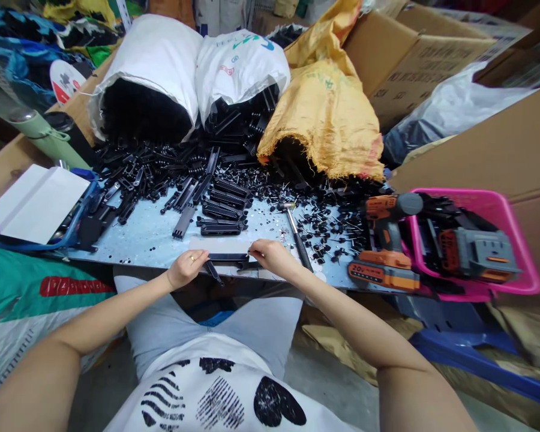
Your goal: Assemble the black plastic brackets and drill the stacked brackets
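Observation:
A long black plastic bar point(228, 257) lies level at the front edge of the table, one end at each of my hands. My left hand point(188, 268), with a ring on one finger, is closed on its left end. At the other end, the fingers of my right hand point(270, 255) are pinched together on the bar. From the bar's left part a shorter black piece point(214, 273) hangs down at a slant. Just behind stand several stacked black plastic bars point(222, 210). A hammer point(296, 235) with a black handle rests to the right of my right hand.
Black parts spill from two white sacks point(162, 54) point(243, 66) and a yellow sack point(328, 114). An orange cordless drill point(384, 240) stands beside a pink basket point(528, 264). Black pins point(328, 228) lie scattered near the hammer. A blue tray point(78, 210) and green bottle point(49, 141) are at left.

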{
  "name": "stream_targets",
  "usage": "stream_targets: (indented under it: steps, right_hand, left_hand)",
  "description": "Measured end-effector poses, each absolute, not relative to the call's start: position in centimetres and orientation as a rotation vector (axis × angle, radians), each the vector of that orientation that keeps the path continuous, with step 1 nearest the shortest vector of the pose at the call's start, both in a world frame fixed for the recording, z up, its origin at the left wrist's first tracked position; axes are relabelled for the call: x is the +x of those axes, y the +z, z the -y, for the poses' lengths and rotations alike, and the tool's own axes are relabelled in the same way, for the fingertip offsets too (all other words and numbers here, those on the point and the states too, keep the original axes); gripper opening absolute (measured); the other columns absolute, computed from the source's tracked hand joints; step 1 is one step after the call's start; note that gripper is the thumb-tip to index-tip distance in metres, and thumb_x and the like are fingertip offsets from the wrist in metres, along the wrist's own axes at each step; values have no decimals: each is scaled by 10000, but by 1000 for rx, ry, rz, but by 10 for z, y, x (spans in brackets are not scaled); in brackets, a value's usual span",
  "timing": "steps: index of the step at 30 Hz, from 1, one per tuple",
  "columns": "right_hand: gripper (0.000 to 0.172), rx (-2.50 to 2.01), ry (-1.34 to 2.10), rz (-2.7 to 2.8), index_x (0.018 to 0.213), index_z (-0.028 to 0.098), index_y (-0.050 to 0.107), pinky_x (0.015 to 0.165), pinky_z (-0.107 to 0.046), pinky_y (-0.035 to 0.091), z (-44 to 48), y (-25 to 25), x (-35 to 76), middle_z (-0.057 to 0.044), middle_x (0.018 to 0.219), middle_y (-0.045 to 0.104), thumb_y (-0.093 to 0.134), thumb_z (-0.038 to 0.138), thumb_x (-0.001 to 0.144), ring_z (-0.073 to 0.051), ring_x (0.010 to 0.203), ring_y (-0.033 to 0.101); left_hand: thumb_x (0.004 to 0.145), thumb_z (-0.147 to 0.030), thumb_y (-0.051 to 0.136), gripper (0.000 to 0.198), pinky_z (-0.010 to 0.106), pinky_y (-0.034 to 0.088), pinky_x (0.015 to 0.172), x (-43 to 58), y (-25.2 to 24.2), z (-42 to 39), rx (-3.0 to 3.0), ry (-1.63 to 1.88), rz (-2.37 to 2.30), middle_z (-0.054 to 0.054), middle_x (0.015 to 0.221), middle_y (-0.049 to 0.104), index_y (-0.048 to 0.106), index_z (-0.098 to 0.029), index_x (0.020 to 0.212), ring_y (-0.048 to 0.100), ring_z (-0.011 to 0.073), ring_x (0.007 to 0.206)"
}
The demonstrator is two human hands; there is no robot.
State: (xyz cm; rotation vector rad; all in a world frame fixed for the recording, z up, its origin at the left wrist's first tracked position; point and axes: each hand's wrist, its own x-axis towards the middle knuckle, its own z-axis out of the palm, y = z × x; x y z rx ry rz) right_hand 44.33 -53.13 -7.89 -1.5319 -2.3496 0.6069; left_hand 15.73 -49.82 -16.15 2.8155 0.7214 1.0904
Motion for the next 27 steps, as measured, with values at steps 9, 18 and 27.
stream_targets:
  steps: [9,18,27]
  right_hand:
    - [211,-1379,512,2353,918,172,643,763,-286,473,539,-95,445,-87,890,654,435,206,927,-184,850,613]
    - [523,-1217,450,2331,1380,205,397,815,-348,509,562,-146,469,-109,1041,640,537,354,898,-213,943,610]
    - [498,-1043,263,2443,1408,218,350,714,-305,480,544,-168,486,-73,876,628,472,323,937,-186,794,582]
  left_hand:
    - [900,-87,431,252,362,547,755,155,-162,498,2847,1017,-667,134,901,682,579,-119,1101,648,195,878]
    - [798,-508,605,634,482,374,931,247,-125,533,2767,367,-1066,198,1143,582,472,-81,1248,517,327,1096]
    - [795,-437,636,437,388,408,840,257,-133,506,2725,229,-966,108,1009,569,511,-132,1081,511,272,990]
